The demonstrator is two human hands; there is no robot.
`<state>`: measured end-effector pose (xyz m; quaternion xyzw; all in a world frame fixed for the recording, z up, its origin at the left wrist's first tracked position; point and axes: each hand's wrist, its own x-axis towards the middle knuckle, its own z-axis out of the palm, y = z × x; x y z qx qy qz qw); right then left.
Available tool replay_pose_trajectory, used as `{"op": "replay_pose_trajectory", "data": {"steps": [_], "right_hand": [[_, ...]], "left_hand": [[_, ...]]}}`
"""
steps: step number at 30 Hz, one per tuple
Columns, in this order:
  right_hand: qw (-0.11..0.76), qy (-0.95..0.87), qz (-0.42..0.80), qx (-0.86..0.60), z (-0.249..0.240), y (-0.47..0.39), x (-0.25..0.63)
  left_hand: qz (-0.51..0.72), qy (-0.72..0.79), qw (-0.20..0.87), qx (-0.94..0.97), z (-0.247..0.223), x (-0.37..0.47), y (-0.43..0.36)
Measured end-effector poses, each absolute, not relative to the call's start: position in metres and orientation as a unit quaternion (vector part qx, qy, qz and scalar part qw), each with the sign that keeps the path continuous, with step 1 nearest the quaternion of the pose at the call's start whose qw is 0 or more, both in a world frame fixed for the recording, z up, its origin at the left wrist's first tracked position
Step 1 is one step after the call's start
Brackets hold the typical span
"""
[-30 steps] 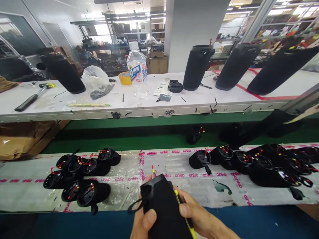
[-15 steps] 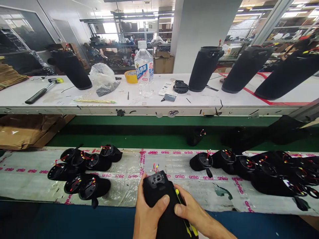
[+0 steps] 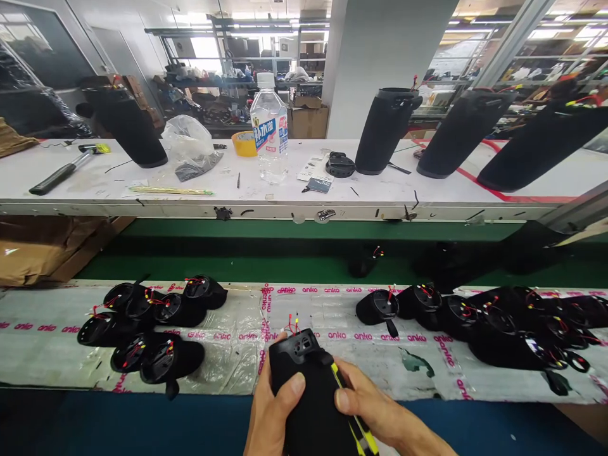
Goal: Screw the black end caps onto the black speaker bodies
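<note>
A black fabric-covered speaker body [image 3: 313,411] is held between my two hands at the bottom centre, tilted away from me. Its near side carries a dark port panel [image 3: 303,345], and thin red and yellow wires [image 3: 294,322] rise from its far end. My left hand [image 3: 272,408] wraps around the left side, thumb on the fabric. Along the right side my right hand [image 3: 375,402] grips the body, its thumb beside a black and yellow strip [image 3: 363,434]. The fingers underneath are hidden.
On the film-covered bench, several speaker bodies [image 3: 173,361] lie at left and more [image 3: 377,307] at right. The white shelf [image 3: 213,209] above bears upright speaker bodies [image 3: 387,136], a plastic bottle [image 3: 272,136], tape [image 3: 244,144] and a hammer [image 3: 66,170].
The view has shifted slightly, so shelf and bench items appear a little further left. My left thumb sits a little further left on the speaker body; both hands keep their hold.
</note>
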<state>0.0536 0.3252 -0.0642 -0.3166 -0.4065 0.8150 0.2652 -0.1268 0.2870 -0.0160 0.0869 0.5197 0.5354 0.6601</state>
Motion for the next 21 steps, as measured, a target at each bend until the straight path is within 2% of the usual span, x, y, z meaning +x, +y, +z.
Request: {"op": "replay_pose_trajectory", "data": {"steps": [4,6,9,13,18,21], "right_hand": [[0.255,-0.512,0.637,-0.517,-0.047,0.320,0.075],[0.259,-0.576,0.566,-0.530,-0.029,0.313,0.084],[0.260,-0.630,0.525,-0.510,-0.010,0.307,0.083],[0.233,-0.571,0.563,-0.551,-0.022,0.311,0.064],[0.292,-0.486,0.681,-0.463,-0.057,0.326,0.044],[0.292,-0.444,0.731,-0.429,-0.071,0.333,0.039]], "left_hand": [[0.513,0.575,0.628,0.111,-0.019,-0.139,0.282],[0.494,0.622,0.588,0.151,-0.020,-0.145,0.281],[0.473,0.683,0.515,0.213,-0.022,-0.147,0.281],[0.450,0.719,0.471,0.243,-0.023,-0.141,0.284],[0.464,0.699,0.510,0.192,-0.027,-0.138,0.281],[0.472,0.698,0.500,0.200,-0.030,-0.141,0.281]]}}
